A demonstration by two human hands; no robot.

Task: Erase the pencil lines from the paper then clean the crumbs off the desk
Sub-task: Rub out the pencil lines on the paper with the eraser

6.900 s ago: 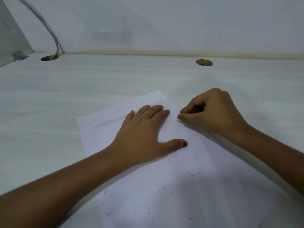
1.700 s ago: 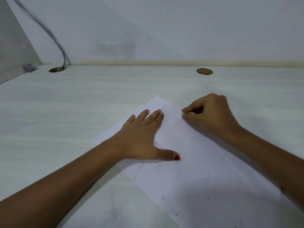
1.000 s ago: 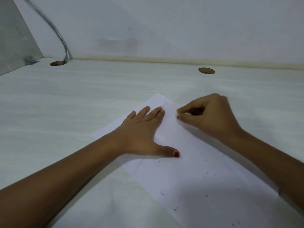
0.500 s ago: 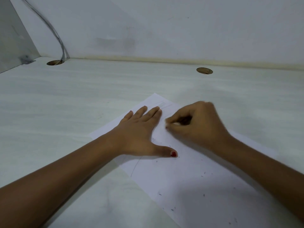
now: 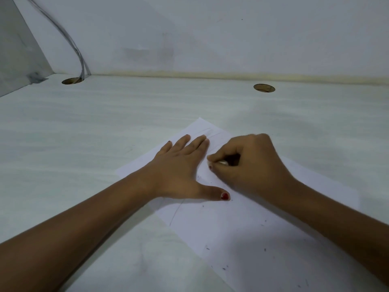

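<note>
Right grip (image 5: 252, 165): fingers curled, thumb and forefinger pinching a small pale eraser (image 5: 223, 163), mostly hidden; its tip is down on the paper (image 5: 231, 232).

Left grip (image 5: 179, 169): flat and spread, palm down on the sheet just beside the right grip, thumb stuck out toward the viewer. Holds nothing.

Paper: white sheet lying diagonally on the counter (image 5: 84, 148), far corner pointing to the wall (image 5: 210, 39).

Pencil lines (image 5: 210, 133): faint arcs near the far corner, just past the left fingertips; one darker curve (image 5: 176, 213) near the left edge, below the left wrist.

Crumbs (image 5: 207, 248): dark specks scattered over the near half of the sheet.

Counter: pale woodgrain, two round cable holes at the back, the left hole (image 5: 71, 81) with cables (image 5: 77, 49) running up the wall, the right hole (image 5: 264, 88) open.
</note>
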